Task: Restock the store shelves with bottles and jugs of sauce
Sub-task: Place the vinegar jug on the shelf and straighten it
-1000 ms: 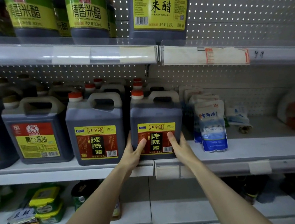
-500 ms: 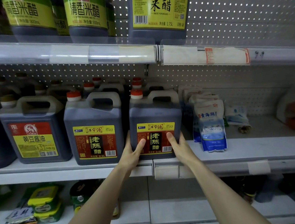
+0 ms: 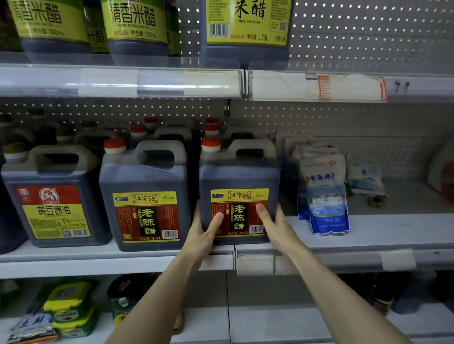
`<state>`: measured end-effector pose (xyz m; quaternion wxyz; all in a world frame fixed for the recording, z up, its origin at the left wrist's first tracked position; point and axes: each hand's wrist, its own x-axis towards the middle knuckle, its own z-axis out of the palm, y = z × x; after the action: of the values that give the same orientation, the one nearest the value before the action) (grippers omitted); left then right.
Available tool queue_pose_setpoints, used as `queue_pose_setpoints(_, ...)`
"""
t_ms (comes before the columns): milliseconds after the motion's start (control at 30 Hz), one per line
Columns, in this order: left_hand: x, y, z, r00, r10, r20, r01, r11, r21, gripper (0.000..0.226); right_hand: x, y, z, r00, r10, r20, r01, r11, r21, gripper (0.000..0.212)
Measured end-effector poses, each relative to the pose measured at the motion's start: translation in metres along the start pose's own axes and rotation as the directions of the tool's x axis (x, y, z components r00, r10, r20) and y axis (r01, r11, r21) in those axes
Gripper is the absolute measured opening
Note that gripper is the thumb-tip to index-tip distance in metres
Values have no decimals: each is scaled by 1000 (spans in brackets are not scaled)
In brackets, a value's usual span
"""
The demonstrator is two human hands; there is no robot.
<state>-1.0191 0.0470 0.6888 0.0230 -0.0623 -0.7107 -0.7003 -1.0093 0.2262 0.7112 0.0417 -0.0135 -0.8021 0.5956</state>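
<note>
Vinegar jug unmoved on shelf | left grip, right grip both clasp it

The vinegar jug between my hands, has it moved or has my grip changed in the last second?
No visible change. The left hand and right hand still grip the vinegar jug low on its sides, thumbs on its label, and it still stands at the front of the shelf.

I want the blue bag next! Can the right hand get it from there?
Probably yes, once it lets go: the right hand grips the vinegar jug just beside the blue bag, which stands at the shelf front with nothing before it.
</note>
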Motion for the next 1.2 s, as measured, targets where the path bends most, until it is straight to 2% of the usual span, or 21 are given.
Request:
queue_pose_setpoints(133, 0, 0, 0, 1000, -2, -8, 2, 1000, 3, 76, -1, -1, 1, 1000, 4, 2, -4, 1000, 0, 77)
queue_pose_setpoints(233, 0, 1, 0, 1000, -5, -17, 6, 1000, 12, 69, -2, -3, 1, 1000, 5, 5, -5, 1000, 7, 83)
queue_pose_setpoints(400, -4, 7, 2, 999, -6, -44, 7, 1000, 15, 62, -6, -8, -1, 1000, 20, 7, -20, 1000, 5, 68)
queue_pose_setpoints(600, -17, 17, 4, 997, -30, -68, 33, 998, 46, 60, -15, -16, -7, 1000, 10, -4, -10, 1000, 20, 64)
queue_pose_setpoints(700, -25, 28, 3, 997, -29, -72, 34, 997, 68, 66, -24, -26, -10, 999, -20, -25, 21, 999, 26, 64)
queue_pose_setpoints(933, -42, 73, -3, 998, -29, -48, 33, 996, 85, 75, -50, -69, -21, 996, -42, -79, 45, 998, 44, 71)
queue_pose_setpoints(1200, -67, 155, -27, 994, 102, 24, -105, 976, 190, 61, -88, -145, -31, 980, -141, -142, 137, 990, -43, 65)
